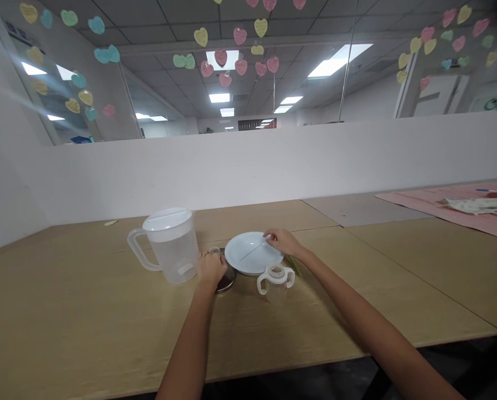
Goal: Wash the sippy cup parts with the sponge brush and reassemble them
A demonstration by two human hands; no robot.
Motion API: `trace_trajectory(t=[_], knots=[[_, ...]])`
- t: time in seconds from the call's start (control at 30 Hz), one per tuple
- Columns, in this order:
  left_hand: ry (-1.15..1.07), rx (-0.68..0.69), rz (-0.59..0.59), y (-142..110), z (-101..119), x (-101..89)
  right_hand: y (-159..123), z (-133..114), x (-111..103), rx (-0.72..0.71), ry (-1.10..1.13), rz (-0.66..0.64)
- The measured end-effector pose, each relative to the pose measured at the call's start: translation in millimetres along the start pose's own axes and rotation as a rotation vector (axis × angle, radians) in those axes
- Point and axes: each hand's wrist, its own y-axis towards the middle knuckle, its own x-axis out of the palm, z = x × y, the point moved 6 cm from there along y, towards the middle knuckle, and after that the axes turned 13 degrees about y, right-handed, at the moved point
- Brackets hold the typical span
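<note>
**Desk-top inventory: 2 hands among drinking ware**

1. Wooden table [85, 333]: bears every item below; a white partition stands behind it.
2. Pitcher [171, 244]: translucent, lid on, handle turned to the left, upright, just left of the left hand.
3. White plate [252, 261]: lies flat at centre. A thin straw-like rod [252, 251] rests across it, slanting from upper right to lower left.
4. 2-handled cup [276, 278]: clear, upright, lid off, touching or just in front of the plate's near edge.
5. Dark round lid or coaster [227, 282]: mostly hidden under the left hand; what it is cannot be told.
6. Left hand [210, 269]: fingers curled around a small clear glass [214, 251] standing between pitcher and plate.
7. Right hand [282, 241]: fingertips pinched on the rod's upper end at the plate's far rim.
8. Green strip [293, 265]: lies by the right wrist, partly hidden.

Handling note, as judgement: the rod is slight, so a light fingertip pinch near its end, lifted level, should keep it from rolling off the plate; the glass wants a steady grip so it does not tip against the pitcher.
</note>
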Motion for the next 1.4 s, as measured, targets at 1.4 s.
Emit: trace_trajectory(t=[1.4], knots=[[-0.930, -0.018, 0.289, -9, 24, -55.2, -24, -131, -79, -0.274, 0.780, 0.230]])
